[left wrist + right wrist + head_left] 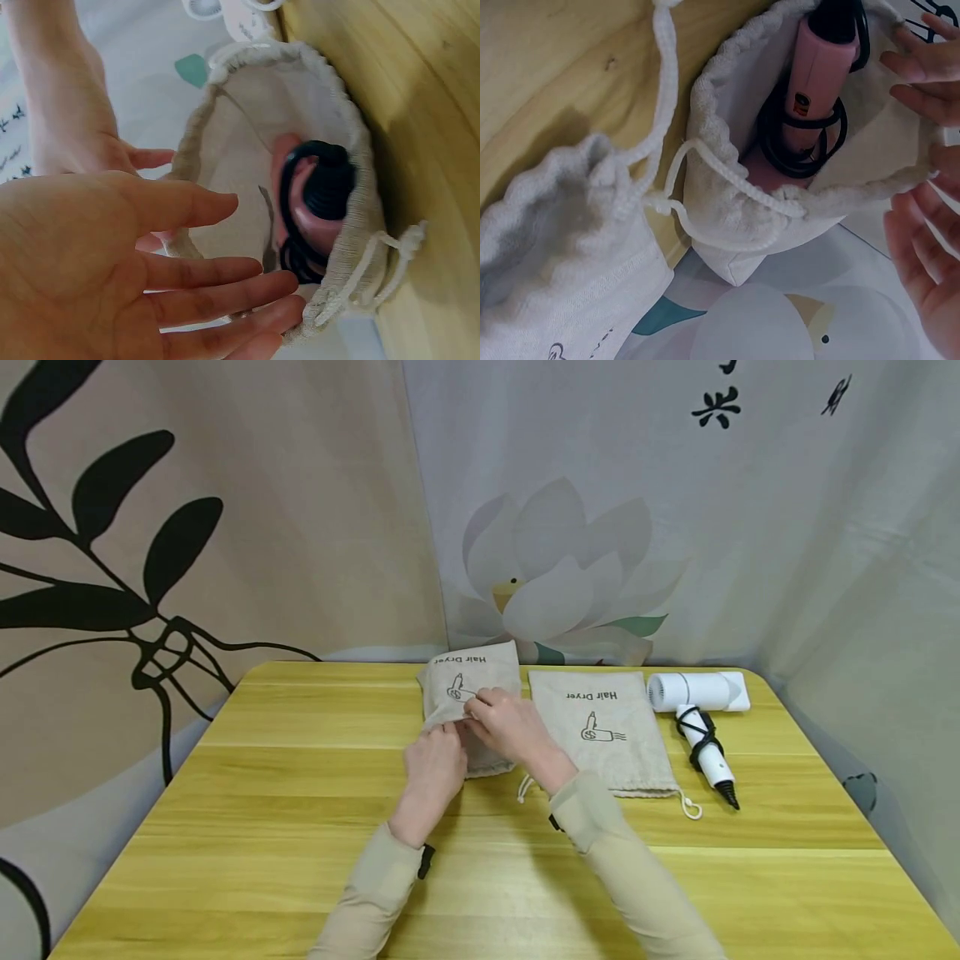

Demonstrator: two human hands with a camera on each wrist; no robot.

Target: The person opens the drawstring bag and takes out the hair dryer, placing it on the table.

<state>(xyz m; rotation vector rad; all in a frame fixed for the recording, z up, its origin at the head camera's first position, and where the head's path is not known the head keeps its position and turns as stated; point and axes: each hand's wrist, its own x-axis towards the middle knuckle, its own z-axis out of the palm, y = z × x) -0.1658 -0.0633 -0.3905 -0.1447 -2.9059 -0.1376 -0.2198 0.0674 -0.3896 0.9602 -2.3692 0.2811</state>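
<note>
A beige cloth drawstring bag [480, 672], printed "Hair Dryer", stands tilted at the table's back edge, its mouth toward me. Inside it lies a pink hair dryer [821, 75] with a black cord [292, 225] looped around it; the bag hides part of it. My left hand [435, 762] is at the bag's mouth, its fingers [225, 300] extended across the opening, thumb spread apart. With thumb and fingers, my right hand [510, 724] pinches the upper rim [870, 187] from the other side.
A second printed drawstring bag [611, 752] lies flat to the right, white cord loops at its near edge. Beyond it rests a white hair dryer [693, 691], black cord wound around its handle. A printed curtain [337, 527] hangs behind the wooden table [262, 827].
</note>
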